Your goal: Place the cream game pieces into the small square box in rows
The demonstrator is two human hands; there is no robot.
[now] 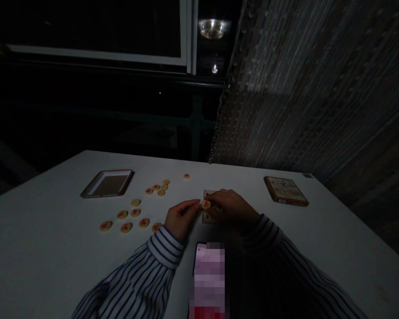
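Our two hands meet at a red-marked round piece (205,204) above the white table (53,221)

We have the thumb and forefinger of our left hand (180,217) drawn nearly together, their tips at the piece's left edge, while our right hand (232,207) curls over its other side; we cannot tell how far each hand bears its weight. Behind the piece we see a small patterned card or tray (206,219), partly hidden by our right hand. To our left lie seven near discs (135,212), one beside our cuff, then a farther cluster of five (156,188) and a lone disc (186,176). Beyond them sits an open shallow tray (128,182); well apart on our right lies a flat printed box (286,189). A phone (200,259) lies between our forearms
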